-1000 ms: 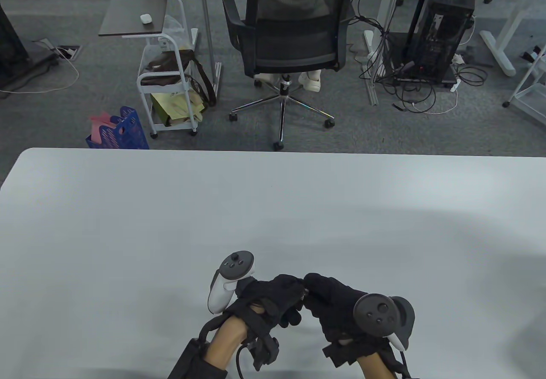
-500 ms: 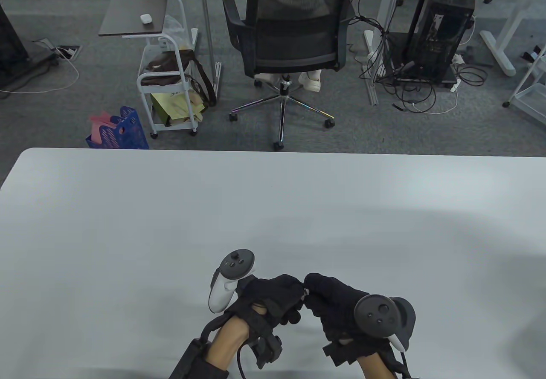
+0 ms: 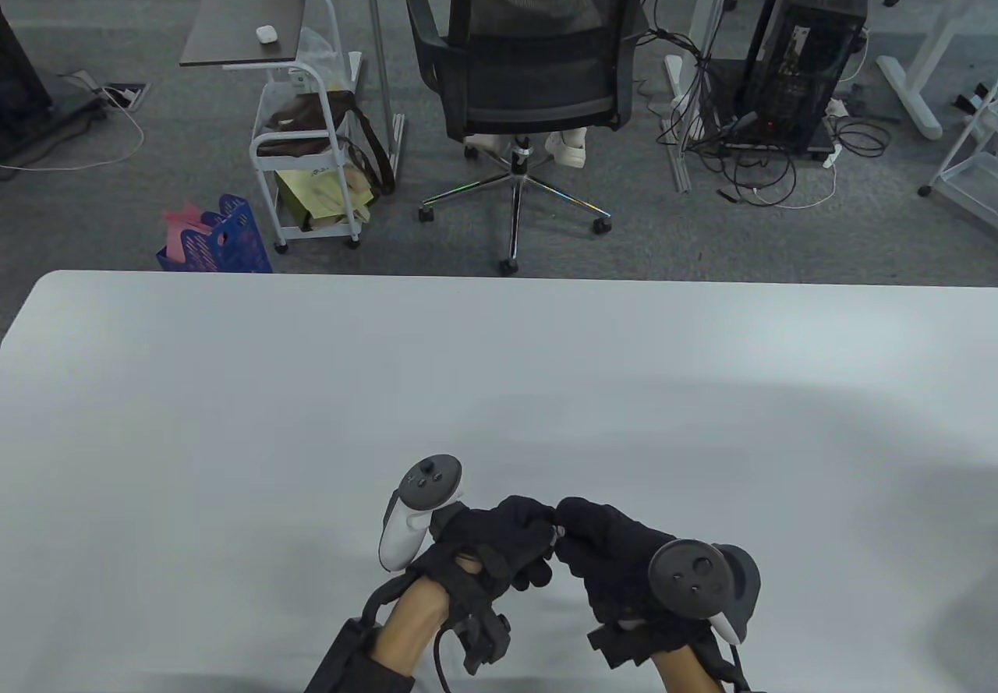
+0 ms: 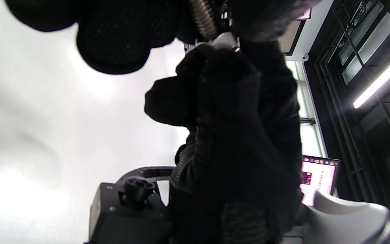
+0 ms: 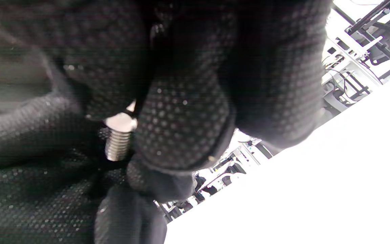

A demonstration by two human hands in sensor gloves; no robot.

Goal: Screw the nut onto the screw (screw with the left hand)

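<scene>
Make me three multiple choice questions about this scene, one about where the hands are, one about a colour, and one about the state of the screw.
1. Where do the left hand and right hand meet?
A. Near the table's front edge
B. At its far edge
C. Over the floor

2. What colour are the gloves?
A. White
B. Black
C. Blue

3. How is the screw right now?
A. Lying loose on the table
B. Standing alone
C. Pinched between gloved fingers, threads exposed

Answers: 1 A, the table view shows the hands touching close to the bottom edge. 2 B, both gloves are black. 3 C, the right wrist view shows its threaded shank between fingers.
</scene>
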